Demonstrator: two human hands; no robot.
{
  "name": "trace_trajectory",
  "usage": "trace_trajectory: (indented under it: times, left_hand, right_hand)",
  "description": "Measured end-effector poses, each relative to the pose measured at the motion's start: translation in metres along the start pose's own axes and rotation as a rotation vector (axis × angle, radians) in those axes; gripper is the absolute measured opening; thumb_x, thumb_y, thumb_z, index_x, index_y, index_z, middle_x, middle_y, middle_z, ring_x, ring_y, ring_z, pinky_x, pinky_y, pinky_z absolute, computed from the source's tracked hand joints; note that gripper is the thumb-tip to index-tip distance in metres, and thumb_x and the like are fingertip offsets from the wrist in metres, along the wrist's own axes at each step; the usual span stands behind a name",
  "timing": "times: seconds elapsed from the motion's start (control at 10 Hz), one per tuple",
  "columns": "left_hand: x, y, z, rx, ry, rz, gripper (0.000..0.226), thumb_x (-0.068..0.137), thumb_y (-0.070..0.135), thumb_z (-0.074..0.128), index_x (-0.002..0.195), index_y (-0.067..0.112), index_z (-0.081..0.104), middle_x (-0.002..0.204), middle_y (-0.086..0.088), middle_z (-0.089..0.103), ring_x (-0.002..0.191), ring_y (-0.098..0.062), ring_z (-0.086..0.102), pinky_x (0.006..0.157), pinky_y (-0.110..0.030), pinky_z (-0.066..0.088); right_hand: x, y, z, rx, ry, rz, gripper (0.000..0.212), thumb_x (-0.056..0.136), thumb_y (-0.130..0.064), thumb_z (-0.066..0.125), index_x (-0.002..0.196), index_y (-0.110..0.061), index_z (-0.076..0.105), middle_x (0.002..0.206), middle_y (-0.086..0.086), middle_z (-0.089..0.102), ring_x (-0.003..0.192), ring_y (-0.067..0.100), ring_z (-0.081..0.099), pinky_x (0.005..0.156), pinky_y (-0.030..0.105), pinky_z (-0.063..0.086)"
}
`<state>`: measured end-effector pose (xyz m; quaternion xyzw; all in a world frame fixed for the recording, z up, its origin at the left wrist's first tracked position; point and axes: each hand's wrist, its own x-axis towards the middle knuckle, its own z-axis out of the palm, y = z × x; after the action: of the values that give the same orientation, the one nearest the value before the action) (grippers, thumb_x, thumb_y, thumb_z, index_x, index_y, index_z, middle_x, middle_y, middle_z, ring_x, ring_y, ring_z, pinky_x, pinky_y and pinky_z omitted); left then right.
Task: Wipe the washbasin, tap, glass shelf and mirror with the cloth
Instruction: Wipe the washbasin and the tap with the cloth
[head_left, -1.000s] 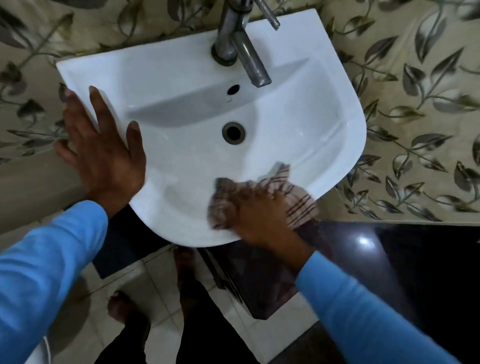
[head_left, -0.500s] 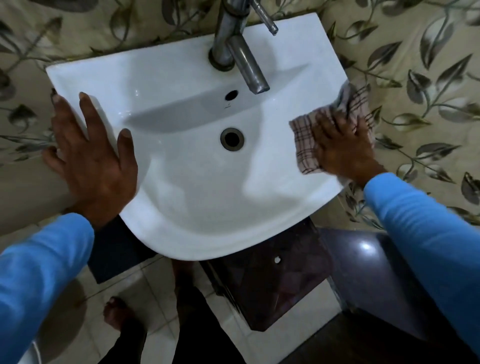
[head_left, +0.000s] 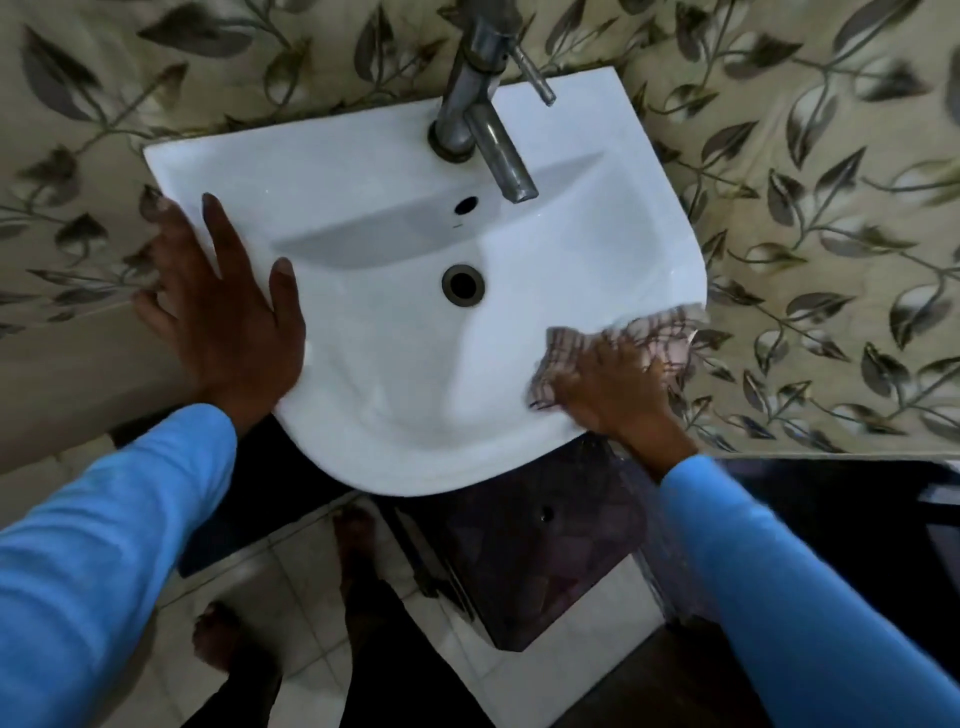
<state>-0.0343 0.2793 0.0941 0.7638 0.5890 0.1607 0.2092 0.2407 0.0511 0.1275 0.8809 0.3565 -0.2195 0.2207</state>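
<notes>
A white washbasin (head_left: 395, 395) fills the middle of the view, with a dark drain (head_left: 462, 283) in its bowl. The metal tap (head_left: 483, 119) rises at the basin's back edge, its spout pointing over the bowl. My right hand (head_left: 615, 392) presses a checked cloth (head_left: 654, 338) against the basin's right front rim. My left hand (head_left: 218, 312) lies flat, fingers spread, on the basin's left rim and holds nothing. The glass shelf and mirror are out of view.
Beige wall tiles with a leaf pattern (head_left: 831, 234) surround the basin. A dark cabinet (head_left: 524, 540) stands under the basin, with a black glossy surface (head_left: 857, 509) to the right. My bare feet (head_left: 223, 639) stand on the pale floor tiles.
My right hand has slid the cloth from the basin's right side rim down and forward to the right front rim. The left hand has stayed on the left rim.
</notes>
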Motion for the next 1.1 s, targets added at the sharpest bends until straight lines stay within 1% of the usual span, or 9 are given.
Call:
trace_trajectory:
  times: [0.1, 0.2, 0.3, 0.4, 0.5, 0.6, 0.8, 1.0, 1.1]
  left_hand:
    - [0.0, -0.003, -0.001, 0.001, -0.031, 0.012, 0.076, 0.102, 0.058, 0.023, 0.165, 0.023, -0.002, 0.172, -0.017, -0.005, 0.158, -0.039, 0.001, 0.119, -0.071, 0.008]
    - [0.001, 0.0, -0.003, -0.022, -0.072, -0.011, 0.076, 0.103, 0.058, 0.026, 0.165, 0.025, -0.001, 0.172, -0.016, -0.005, 0.158, -0.039, 0.002, 0.119, -0.073, 0.008]
    - [0.0, 0.002, -0.014, -0.051, -0.137, -0.01, 0.078, 0.101, 0.062, 0.025, 0.165, 0.028, -0.005, 0.172, -0.012, -0.01, 0.158, -0.036, 0.001, 0.119, -0.071, 0.005]
    - [0.005, -0.005, -0.034, -0.084, -0.194, 0.01, 0.079, 0.098, 0.07, 0.018, 0.163, 0.035, -0.012, 0.173, -0.008, -0.006, 0.159, -0.03, 0.001, 0.12, -0.069, 0.001]
    - [0.015, -0.01, -0.055, -0.079, -0.225, 0.038, 0.085, 0.09, 0.076, 0.012, 0.163, 0.036, -0.009, 0.173, -0.01, 0.009, 0.159, -0.028, 0.008, 0.121, -0.068, 0.005]
    - [0.016, -0.008, -0.063, -0.07, -0.255, 0.044, 0.087, 0.087, 0.077, 0.011, 0.163, 0.037, -0.007, 0.172, -0.01, 0.013, 0.159, -0.028, 0.009, 0.121, -0.066, 0.005]
    - [0.01, -0.005, -0.061, -0.018, -0.242, 0.076, 0.088, 0.088, 0.078, 0.011, 0.163, 0.036, -0.007, 0.172, -0.013, 0.012, 0.158, -0.029, 0.011, 0.121, -0.066, 0.007]
    - [0.008, -0.005, -0.056, 0.054, -0.223, 0.082, 0.088, 0.088, 0.078, 0.01, 0.163, 0.036, -0.007, 0.171, -0.014, 0.012, 0.157, -0.029, 0.013, 0.12, -0.066, 0.009]
    - [0.008, -0.008, -0.06, 0.054, -0.224, 0.111, 0.088, 0.089, 0.078, 0.013, 0.164, 0.036, -0.005, 0.171, -0.013, 0.015, 0.157, -0.03, 0.013, 0.119, -0.065, 0.007]
  right_hand:
    - [-0.049, -0.063, 0.027, 0.029, 0.206, -0.079, 0.053, 0.095, -0.044, 0.031, 0.122, -0.013, 0.066, 0.138, 0.02, 0.057, 0.129, 0.044, 0.05, 0.106, 0.068, 0.035]
    - [-0.089, -0.133, 0.046, 0.349, 0.505, -0.304, 0.03, 0.099, -0.023, 0.051, 0.086, -0.006, 0.071, 0.087, 0.018, 0.071, 0.08, 0.037, 0.068, 0.072, 0.049, 0.055]
    - [-0.113, -0.194, 0.026, 0.593, 0.503, -0.338, 0.026, 0.1, -0.024, 0.051, 0.088, -0.011, 0.071, 0.083, 0.012, 0.073, 0.075, 0.031, 0.069, 0.067, 0.039, 0.055]
    - [-0.113, -0.234, -0.002, 0.772, 0.41, -0.367, 0.032, 0.104, -0.027, 0.044, 0.119, -0.006, 0.064, 0.114, 0.02, 0.07, 0.104, 0.039, 0.066, 0.085, 0.045, 0.052]
    - [-0.089, -0.267, -0.038, 0.92, 0.442, -0.436, 0.032, 0.1, -0.02, 0.048, 0.123, -0.001, 0.059, 0.114, 0.026, 0.065, 0.103, 0.045, 0.061, 0.091, 0.051, 0.046]
    - [-0.055, -0.297, -0.068, 0.903, 0.4, -0.369, 0.03, 0.102, -0.019, 0.049, 0.125, -0.003, 0.062, 0.119, 0.021, 0.067, 0.111, 0.039, 0.06, 0.102, 0.039, 0.024]
    - [-0.064, -0.255, -0.049, 0.883, 0.187, -0.533, 0.033, 0.103, -0.021, 0.045, 0.131, -0.005, 0.055, 0.113, 0.02, 0.067, 0.1, 0.036, 0.064, 0.081, 0.039, 0.051]
    - [-0.017, -0.114, 0.003, 0.224, -0.039, -0.478, 0.034, 0.1, -0.01, 0.05, 0.133, -0.005, 0.057, 0.131, 0.021, 0.058, 0.121, 0.04, 0.056, 0.101, 0.048, 0.047]
    - [0.071, -0.042, 0.015, 0.131, 0.065, -0.435, 0.038, 0.102, -0.02, 0.05, 0.138, -0.01, 0.054, 0.142, 0.016, 0.052, 0.132, 0.037, 0.049, 0.11, 0.04, 0.04]
